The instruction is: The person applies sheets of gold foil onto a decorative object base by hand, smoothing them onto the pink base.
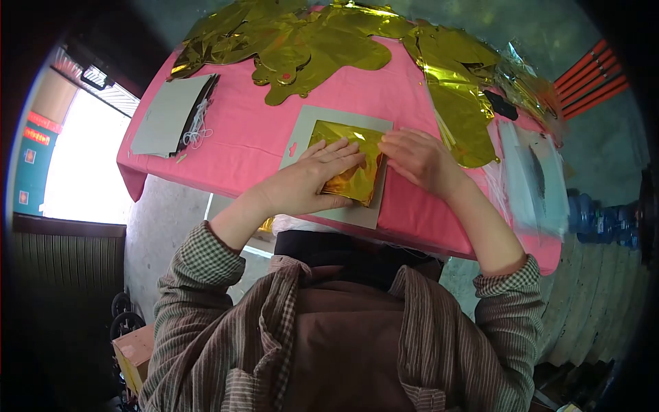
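Note:
A folded gold foil square [343, 185] lies on a grey card [304, 127] with a cut-out hole near its left edge. My left hand [305, 177] rests flat on the foil, its fingers stretched over the middle. At the upper right edge of the foil and card is my right hand [420, 159], its fingers bent and pressed together; what they hold, if anything, is hidden.
Gold foil sheets [329, 51] spread along the far side of the pink tablecloth [240, 130]. Grey cards [168, 117] with white strings lie at the left. Clear plastic bags [532, 178] are at the right, below a black object [501, 104].

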`<state>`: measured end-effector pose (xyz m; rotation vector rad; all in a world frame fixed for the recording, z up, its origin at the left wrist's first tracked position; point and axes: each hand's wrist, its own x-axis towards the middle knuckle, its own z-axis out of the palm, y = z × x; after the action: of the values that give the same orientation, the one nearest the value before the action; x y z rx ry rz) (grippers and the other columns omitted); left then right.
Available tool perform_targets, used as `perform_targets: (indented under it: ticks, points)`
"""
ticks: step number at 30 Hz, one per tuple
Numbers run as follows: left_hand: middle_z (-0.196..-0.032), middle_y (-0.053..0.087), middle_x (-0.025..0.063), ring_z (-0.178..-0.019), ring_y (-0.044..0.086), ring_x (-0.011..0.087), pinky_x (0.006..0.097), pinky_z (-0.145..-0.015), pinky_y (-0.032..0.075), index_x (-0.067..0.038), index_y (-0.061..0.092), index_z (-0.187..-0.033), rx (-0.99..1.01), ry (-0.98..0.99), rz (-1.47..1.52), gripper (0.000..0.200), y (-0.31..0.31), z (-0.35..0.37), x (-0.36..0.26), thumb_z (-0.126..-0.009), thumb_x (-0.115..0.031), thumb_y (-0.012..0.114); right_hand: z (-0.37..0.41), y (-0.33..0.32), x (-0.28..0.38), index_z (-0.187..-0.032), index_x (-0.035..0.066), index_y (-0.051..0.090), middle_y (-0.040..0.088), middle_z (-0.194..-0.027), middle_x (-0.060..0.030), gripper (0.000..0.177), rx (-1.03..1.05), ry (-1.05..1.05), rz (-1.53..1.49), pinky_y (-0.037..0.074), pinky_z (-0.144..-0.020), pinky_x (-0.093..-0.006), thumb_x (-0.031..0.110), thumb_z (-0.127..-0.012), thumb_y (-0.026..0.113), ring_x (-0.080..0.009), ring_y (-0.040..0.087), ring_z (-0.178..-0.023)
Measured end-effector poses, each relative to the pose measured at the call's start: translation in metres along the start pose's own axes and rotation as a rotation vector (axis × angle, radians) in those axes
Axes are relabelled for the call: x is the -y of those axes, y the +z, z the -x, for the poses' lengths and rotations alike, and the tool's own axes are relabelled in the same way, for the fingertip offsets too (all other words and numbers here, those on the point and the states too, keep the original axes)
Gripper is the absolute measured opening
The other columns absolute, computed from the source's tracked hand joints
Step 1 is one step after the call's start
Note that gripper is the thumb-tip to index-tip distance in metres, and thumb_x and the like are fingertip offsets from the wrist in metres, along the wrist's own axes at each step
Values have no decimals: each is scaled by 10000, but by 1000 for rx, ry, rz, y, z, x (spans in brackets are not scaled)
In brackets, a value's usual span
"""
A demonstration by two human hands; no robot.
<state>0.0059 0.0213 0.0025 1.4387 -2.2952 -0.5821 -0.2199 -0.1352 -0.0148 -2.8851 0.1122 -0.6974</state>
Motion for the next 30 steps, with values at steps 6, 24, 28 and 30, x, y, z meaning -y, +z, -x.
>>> perform_targets:
  ticks: [6, 24, 28, 30]
  points:
    - [-1444, 361, 196, -1386, 262, 338, 455, -1142, 177, -66, 321, -1433, 22, -1, 56, 744, -2, 0, 3, -831, -327, 672, -20, -1, 9, -918, 23, 607, 607, -943, -88, 218, -51, -301, 243, 507, -856, -349, 90, -713, 575, -236, 607, -963]
    - [-1308, 497, 140, -1168, 529, 211, 325, -949, 458, -26, 487, -1300, -556, -14, 292, 669, -75, -2, -20, -716, -133, 795, -93, -67, 27, -892, -13, 632, 638, -738, -83, 123, -120, 77, 4, 492, -632, -338, 79, -814, 610, -215, 628, -695]
    - [-995, 634, 42, -905, 607, 111, 250, -796, 495, 6, 572, -1168, -632, -90, 503, 454, -89, -10, -31, -784, -151, 758, -99, -88, 26, -777, -4, 616, 542, -642, 51, 171, 25, 477, -563, 399, -534, -221, 120, -888, 577, -14, 470, -607]
    - [-825, 653, -8, -730, 586, 41, 203, -636, 480, 23, 611, -1055, -631, -127, 743, 254, -83, -14, -33, -877, -149, 669, -96, -101, 34, -767, 19, 626, 529, -635, 61, 151, 146, 628, -716, 354, -500, -198, 109, -880, 584, -9, 448, -565]
